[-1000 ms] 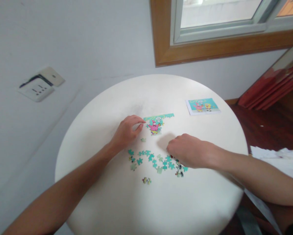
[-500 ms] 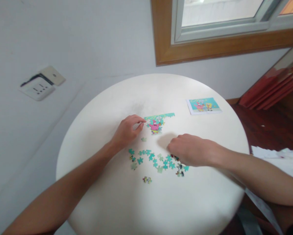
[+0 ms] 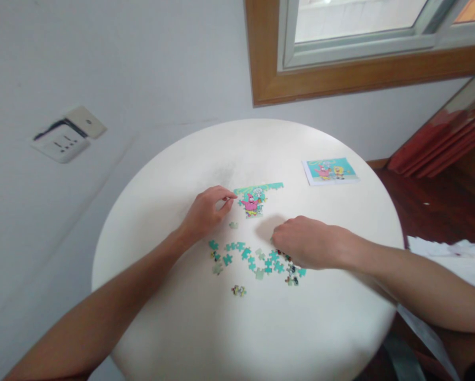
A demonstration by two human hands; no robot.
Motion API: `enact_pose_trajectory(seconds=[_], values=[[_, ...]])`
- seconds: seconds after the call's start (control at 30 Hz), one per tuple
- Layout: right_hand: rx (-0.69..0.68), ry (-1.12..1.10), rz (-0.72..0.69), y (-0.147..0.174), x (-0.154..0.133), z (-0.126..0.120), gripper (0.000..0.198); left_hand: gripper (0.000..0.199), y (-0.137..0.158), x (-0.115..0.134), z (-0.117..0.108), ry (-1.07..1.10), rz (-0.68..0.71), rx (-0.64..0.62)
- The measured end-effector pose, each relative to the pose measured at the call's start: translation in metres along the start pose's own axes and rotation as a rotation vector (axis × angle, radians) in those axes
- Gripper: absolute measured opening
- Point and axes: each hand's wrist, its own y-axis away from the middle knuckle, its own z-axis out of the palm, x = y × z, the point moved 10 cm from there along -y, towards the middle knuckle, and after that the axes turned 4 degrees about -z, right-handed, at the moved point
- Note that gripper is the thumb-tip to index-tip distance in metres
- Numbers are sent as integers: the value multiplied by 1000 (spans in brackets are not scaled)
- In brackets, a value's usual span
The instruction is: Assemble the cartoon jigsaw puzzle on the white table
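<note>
A partly joined jigsaw puzzle (image 3: 252, 202) lies on the white round table, showing a pink starfish figure under a teal top strip. My left hand (image 3: 211, 207) rests at its left edge, index fingertip by the border, thumb and index apart with nothing visible between them. My right hand (image 3: 307, 241) is curled closed, knuckles up, above the right end of the loose puzzle pieces (image 3: 268, 264). Its fingertips are hidden, so I cannot see what they hold, if anything. A single pale green piece (image 3: 233, 225) lies just below my left hand.
A printed reference picture (image 3: 330, 172) lies at the table's back right. Closer to me is a small yellowish cluster of pieces (image 3: 238, 290). The table (image 3: 182, 328) stands near a wall with a socket (image 3: 63, 142); white papers (image 3: 451, 264) lie beyond its right edge.
Hardly anything differs. My right hand has shifted very slightly to the right over the pieces; my left hand stays in place beside the puzzle.
</note>
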Motion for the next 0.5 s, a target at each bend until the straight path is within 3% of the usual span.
enact_pose_trajectory(seconds=[0.37, 0.5], values=[[21, 38, 2, 3, -4, -3, 19, 20, 0, 3, -2, -21, -10, 8], [62, -73, -65, 3, 3, -9, 14, 20, 0, 2, -2, -26, -17, 1]])
